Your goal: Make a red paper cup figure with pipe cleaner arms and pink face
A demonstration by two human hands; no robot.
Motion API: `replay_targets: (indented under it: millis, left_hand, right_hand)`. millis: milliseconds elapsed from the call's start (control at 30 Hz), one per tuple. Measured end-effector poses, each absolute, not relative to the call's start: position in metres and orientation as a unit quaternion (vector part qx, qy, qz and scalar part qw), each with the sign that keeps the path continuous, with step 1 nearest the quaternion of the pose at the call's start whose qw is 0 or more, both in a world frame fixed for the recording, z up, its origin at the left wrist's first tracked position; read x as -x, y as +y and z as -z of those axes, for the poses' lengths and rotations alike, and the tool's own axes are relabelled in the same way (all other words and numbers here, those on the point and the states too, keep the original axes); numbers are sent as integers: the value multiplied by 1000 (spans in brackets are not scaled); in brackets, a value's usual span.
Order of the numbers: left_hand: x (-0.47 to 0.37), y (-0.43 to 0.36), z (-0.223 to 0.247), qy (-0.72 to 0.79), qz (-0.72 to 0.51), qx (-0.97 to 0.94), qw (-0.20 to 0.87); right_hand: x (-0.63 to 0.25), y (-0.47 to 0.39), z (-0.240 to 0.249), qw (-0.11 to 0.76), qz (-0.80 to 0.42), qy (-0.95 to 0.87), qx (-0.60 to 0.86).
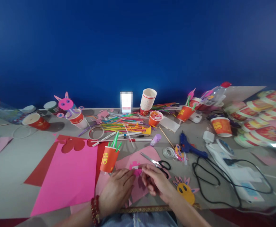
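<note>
My left hand (116,186), with a red bead bracelet at the wrist, is closed at the left edge of a small pink paper cutout (133,164). My right hand (155,180) pinches the cutout's right side. A small white strip lies across the piece between my fingertips; its kind is unclear. Under both hands is a light pink sheet (125,162). Black-handled scissors (155,162) lie open just beyond my right hand. A red paper cup (109,160) holding green straw pieces stands past my left hand. My fingers partly hide the cutout.
Bright pink paper (69,176) covers the left side. A blue glue gun (191,146) and black cable (197,179) lie right, beside a white power strip (242,183). A yellow paper face (186,193) is near my right forearm. Straws (121,121) and stacked cups (147,100) are behind.
</note>
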State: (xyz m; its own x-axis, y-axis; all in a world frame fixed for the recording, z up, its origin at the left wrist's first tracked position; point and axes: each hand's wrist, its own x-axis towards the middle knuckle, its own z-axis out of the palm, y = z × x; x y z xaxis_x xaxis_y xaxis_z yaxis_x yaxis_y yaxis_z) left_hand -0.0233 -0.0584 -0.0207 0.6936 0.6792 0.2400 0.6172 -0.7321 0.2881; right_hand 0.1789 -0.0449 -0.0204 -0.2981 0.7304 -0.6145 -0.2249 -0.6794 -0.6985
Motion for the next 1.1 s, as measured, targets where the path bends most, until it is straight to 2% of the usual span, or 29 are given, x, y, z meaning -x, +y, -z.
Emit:
replay_targets:
  millis: [200, 267, 367, 433, 533, 633, 767, 933, 1000, 1100]
  left_hand:
    - [20, -57, 12, 375, -130, -911, 111]
    - [19, -56, 11, 379, -127, -909, 116]
    - [19, -57, 13, 379, -138, -909, 106]
    - [19, -59, 16, 376, -141, -910, 100]
    - [20, -60, 19, 376, -141, -910, 99]
    - [21, -61, 21, 380, -141, -908, 107]
    - [23, -64, 23, 387, -133, -903, 134]
    - [22, -68, 19, 404, -103, -895, 158]
    - [21, -69, 18, 409, -92, -893, 163]
    - [21, -71, 18, 418, -85, -887, 174]
  right_hand:
    - [-181, -50, 31, 277, -678, -401, 551]
    - [-183, -53, 31, 270, -560, -521, 585]
    - [-186, -59, 29, 261, -302, -682, 613]
    - [-185, -65, 26, 193, -206, -756, 591]
    - [-179, -70, 22, 40, -150, -819, 552]
    - [-174, -70, 19, -51, -108, -824, 554]
    - [-178, -69, 17, -55, -108, -816, 566]
    - [-189, -70, 26, 39, -164, -786, 594]
    - [-190, -70, 30, 123, -236, -745, 612]
    - [-187, -69, 32, 249, -467, -591, 609]
